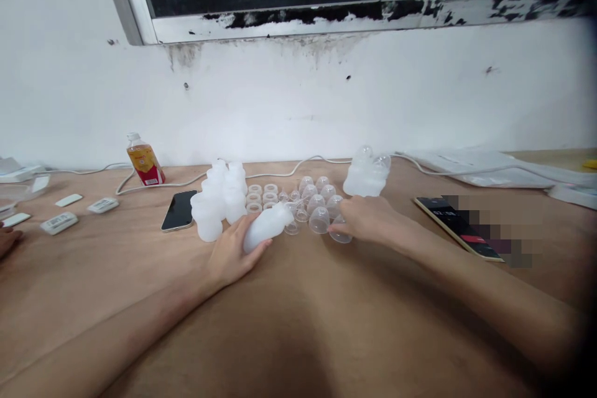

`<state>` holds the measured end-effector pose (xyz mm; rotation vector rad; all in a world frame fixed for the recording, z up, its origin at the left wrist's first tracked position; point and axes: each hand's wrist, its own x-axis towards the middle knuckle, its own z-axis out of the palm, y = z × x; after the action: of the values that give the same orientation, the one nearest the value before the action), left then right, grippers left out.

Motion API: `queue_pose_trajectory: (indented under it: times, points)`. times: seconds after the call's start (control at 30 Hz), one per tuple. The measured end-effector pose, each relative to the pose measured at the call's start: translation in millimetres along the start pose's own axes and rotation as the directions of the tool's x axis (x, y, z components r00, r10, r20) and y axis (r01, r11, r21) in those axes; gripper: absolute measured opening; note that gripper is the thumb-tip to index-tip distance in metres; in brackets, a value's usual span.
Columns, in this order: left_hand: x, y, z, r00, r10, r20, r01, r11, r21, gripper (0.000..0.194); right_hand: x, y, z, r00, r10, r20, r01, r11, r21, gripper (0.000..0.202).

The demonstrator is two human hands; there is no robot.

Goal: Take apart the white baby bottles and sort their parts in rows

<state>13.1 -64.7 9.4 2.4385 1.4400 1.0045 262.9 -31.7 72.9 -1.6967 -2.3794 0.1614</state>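
Observation:
My left hand (236, 254) is wrapped round a white baby bottle (267, 227), tilted so that its clear nipple end points right. The fingers of my right hand (365, 219) are closed on a clear dome cap (341, 234) at the near right corner of the rows of caps (319, 220). Left of these caps stand clear nipples (291, 228) and white collar rings (254, 207). Several white bottle bodies (209, 224) are grouped beyond my left hand. Behind my right hand are capped bottles (366, 174), standing upright.
A dark phone (178, 211) lies left of the bottle bodies, and another phone (454, 227) lies at the right. A drink bottle (145, 160) stands near the wall. White cable (298, 168) runs along the back, towards plastic bags (480, 168). Another person's hand (8, 238) shows at the left edge.

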Motion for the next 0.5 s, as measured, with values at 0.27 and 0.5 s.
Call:
queue_pose_trajectory:
  times: [0.27, 0.5]
  points:
    - [2.5, -3.5, 0.2, 0.99, -0.134, -0.04, 0.127, 0.981, -0.149, 0.041, -7.0, -17.7, -11.1, 0.894, -0.186, 0.409, 0.152, 0.982, 0.115, 0.022]
    - [4.9, -5.4, -1.4, 0.977, -0.207, -0.049, 0.189, 0.951, -0.244, 0.036, 12.6, -19.7, -5.5, 0.963, -0.23, 0.139, 0.009, 0.544, 0.839, 0.042]
